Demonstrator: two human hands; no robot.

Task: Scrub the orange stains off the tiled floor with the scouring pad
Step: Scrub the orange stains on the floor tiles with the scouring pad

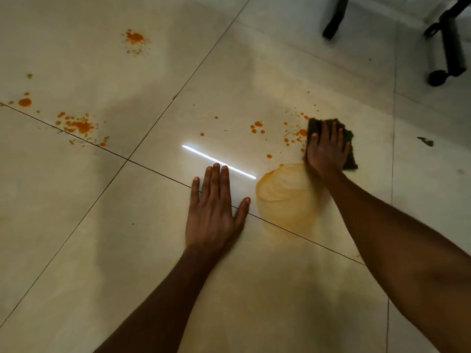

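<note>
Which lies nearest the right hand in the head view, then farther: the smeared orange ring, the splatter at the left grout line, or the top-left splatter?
From the right hand, pressing the scouring pad:
1. Smeared orange ring, just below-left of it.
2. Splatter at the left grout line, far left.
3. Top-left splatter, a close call with 2.

Left hand [212,212] flat, fingers straight; right hand [326,151] flat, arm outstretched.

Dark scouring pad [346,138] flat beside orange stains [293,135]
</note>
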